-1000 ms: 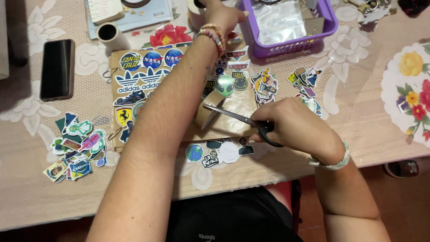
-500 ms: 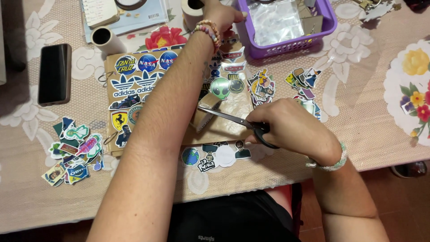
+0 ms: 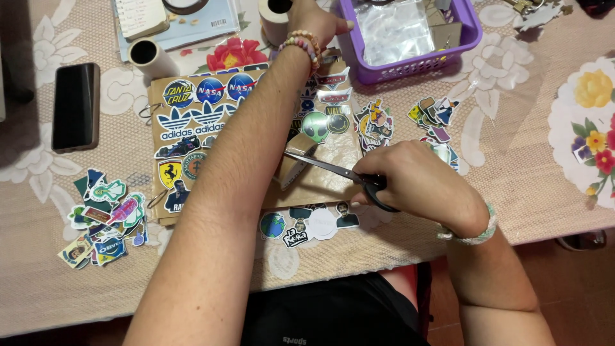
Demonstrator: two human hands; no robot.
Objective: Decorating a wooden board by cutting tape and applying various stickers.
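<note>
Head view: right hand (image 3: 419, 182) grips scissors (image 3: 339, 174); left hand (image 3: 314, 19) outstretched.

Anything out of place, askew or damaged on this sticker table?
Nothing looks damaged or spilled. Loose stickers lie in untidy heaps around the sticker-covered brown book. The right hand holds open scissors at a brown paper piece; the left hand reaches beside the purple basket.

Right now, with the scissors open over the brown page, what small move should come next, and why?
Probably close the scissors on the brown paper flap: the right hand holds them with blades parted at its edge, while the left hand is away near the purple basket.
</note>
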